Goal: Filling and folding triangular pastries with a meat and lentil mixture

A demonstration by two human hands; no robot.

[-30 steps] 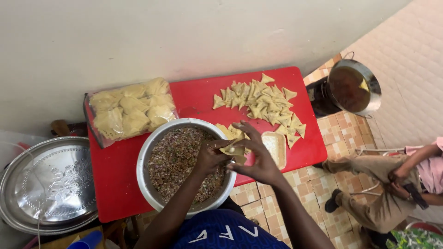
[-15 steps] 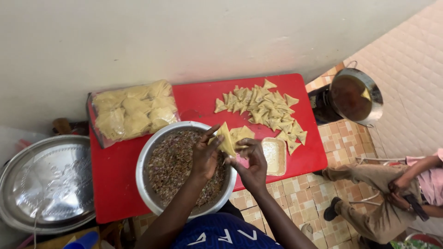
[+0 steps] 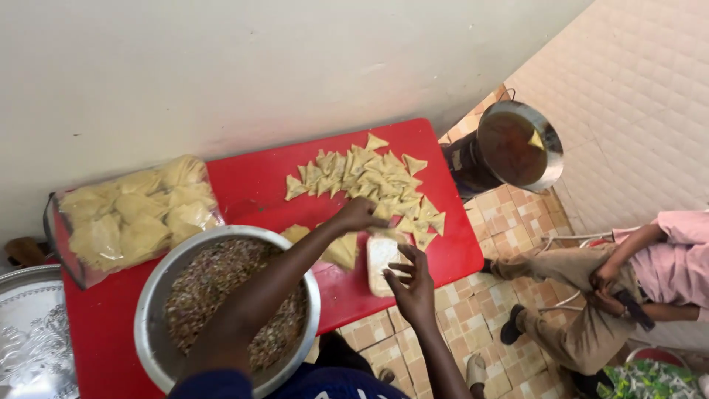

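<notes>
A: From the head camera, where does the left hand (image 3: 360,215) sit?

B: It reaches across the red table (image 3: 251,185) to the near edge of the pile of folded triangular pastries (image 3: 365,177). The fingers are curled down onto a pastry there, but whether they actually pinch it I cannot tell.

A: And the right hand (image 3: 412,284)?

B: Open, fingers spread, its fingertips (image 3: 399,260) resting on the small white rectangular container (image 3: 382,260) at the table's front edge. It grips nothing.

A: What lies around them?

B: A metal bowl (image 3: 159,292) of brown minced filling stands under the left forearm. Just beside the container, between it and the bowl, lie a few flat yellow pastry sheets (image 3: 341,251). At the table's left end is a clear bag of pastry pieces (image 3: 133,214), and left of that an embossed silver tray (image 3: 29,347).

A: Beyond the table?

B: A dark pot of oil (image 3: 517,144) stands on the tiled floor to the right, one pastry floating in it. Another person in a pink top (image 3: 665,266) sits well apart at the right edge.
</notes>
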